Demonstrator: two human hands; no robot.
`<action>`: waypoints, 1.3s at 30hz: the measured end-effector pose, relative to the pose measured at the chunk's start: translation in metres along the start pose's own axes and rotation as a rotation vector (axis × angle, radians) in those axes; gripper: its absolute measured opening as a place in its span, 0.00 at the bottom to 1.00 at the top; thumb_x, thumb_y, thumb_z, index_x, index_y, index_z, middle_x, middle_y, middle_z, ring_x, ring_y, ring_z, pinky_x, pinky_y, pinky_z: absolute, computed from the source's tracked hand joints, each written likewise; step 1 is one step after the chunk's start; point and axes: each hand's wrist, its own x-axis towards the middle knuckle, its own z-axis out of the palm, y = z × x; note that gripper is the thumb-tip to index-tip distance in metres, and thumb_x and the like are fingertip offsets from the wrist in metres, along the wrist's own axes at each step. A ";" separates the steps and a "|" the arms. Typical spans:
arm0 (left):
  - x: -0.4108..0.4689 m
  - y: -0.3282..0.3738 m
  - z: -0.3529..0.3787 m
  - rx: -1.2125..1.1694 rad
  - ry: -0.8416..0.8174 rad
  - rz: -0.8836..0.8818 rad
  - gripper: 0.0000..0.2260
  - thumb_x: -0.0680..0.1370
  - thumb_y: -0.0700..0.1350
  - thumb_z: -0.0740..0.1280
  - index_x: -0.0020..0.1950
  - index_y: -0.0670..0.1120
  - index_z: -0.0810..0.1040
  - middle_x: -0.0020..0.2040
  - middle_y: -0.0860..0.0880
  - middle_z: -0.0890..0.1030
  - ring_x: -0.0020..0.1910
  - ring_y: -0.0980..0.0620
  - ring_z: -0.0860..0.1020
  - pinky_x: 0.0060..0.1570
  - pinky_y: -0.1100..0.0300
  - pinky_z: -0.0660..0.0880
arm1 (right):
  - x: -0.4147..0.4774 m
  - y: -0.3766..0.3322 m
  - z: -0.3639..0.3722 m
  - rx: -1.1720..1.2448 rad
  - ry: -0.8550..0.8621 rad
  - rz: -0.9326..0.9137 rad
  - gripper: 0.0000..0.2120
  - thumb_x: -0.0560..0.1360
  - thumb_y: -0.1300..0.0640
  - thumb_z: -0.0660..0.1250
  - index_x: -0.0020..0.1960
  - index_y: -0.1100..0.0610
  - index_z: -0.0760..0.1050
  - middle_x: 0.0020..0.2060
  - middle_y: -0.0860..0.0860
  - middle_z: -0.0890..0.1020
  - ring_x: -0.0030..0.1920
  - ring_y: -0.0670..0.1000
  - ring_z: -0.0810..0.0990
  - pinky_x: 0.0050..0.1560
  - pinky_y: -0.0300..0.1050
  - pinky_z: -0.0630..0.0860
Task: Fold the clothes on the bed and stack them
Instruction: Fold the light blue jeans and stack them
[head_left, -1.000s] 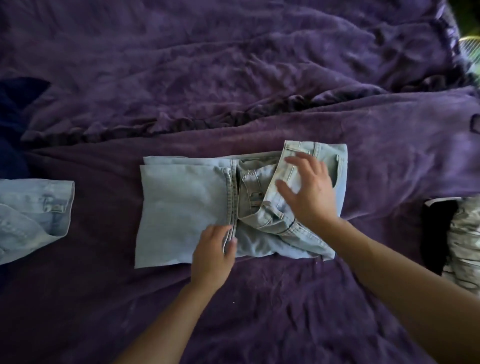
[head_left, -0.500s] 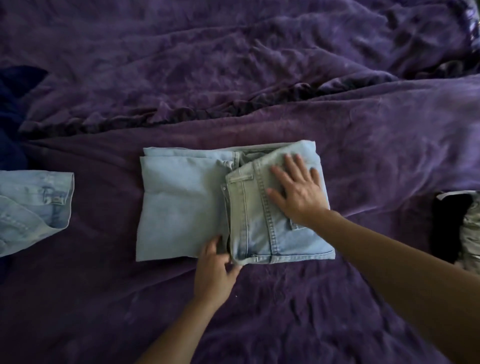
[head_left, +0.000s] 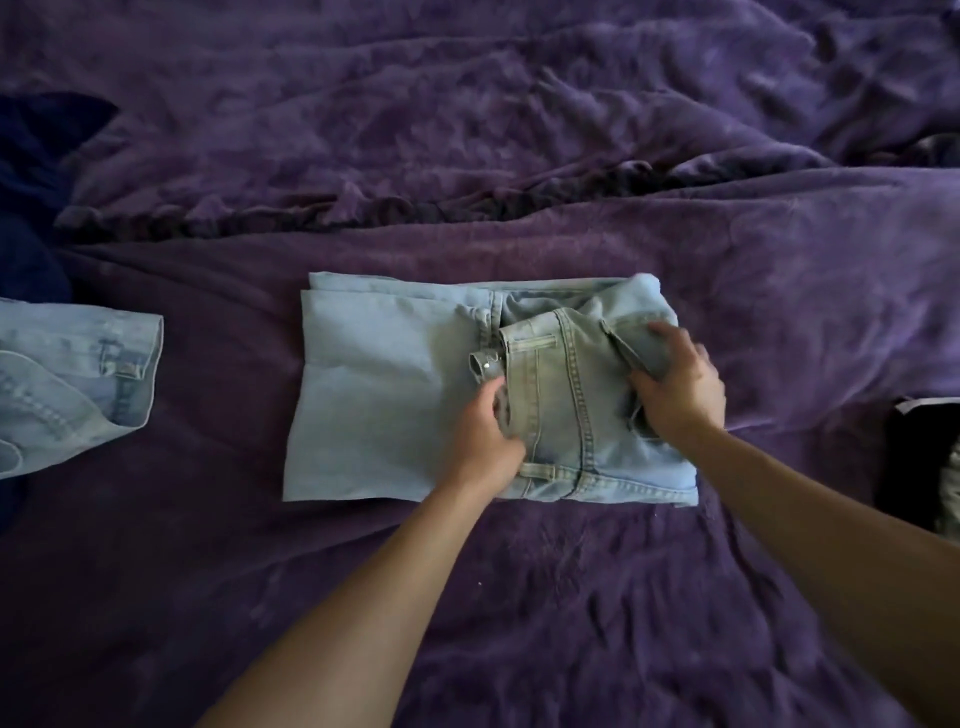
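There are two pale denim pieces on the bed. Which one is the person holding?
The folded jeans in the middle: both the left hand and right hand grip them. The denim garment at the left edge lies untouched.

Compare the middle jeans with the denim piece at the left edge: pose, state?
The jeans are folded into a rectangle; the denim piece lies loose and rumpled. The jeans lie wholly in frame; the denim piece is cut off by it. The left hand and right hand grip the jeans; nothing touches the denim piece. Both are light blue, on the purple blanket.
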 end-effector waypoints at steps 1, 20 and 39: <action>0.003 0.007 0.003 -0.027 0.003 0.053 0.33 0.73 0.29 0.65 0.74 0.52 0.64 0.71 0.49 0.69 0.37 0.71 0.75 0.37 0.67 0.78 | 0.002 -0.001 -0.007 0.043 0.077 0.006 0.24 0.73 0.55 0.68 0.67 0.46 0.69 0.59 0.56 0.75 0.55 0.62 0.77 0.51 0.54 0.72; 0.072 -0.022 0.018 0.946 -0.196 0.359 0.29 0.81 0.61 0.48 0.79 0.53 0.45 0.79 0.44 0.42 0.78 0.46 0.43 0.75 0.48 0.48 | 0.018 0.027 -0.023 0.404 -0.164 0.141 0.19 0.69 0.54 0.76 0.56 0.58 0.75 0.48 0.53 0.81 0.41 0.45 0.79 0.38 0.33 0.77; -0.012 -0.123 -0.236 0.295 0.640 0.130 0.09 0.79 0.38 0.62 0.57 0.39 0.79 0.53 0.40 0.77 0.48 0.42 0.78 0.48 0.56 0.71 | -0.114 -0.261 0.128 -0.042 -0.732 -0.376 0.27 0.77 0.50 0.65 0.72 0.57 0.63 0.60 0.59 0.77 0.60 0.61 0.76 0.58 0.50 0.72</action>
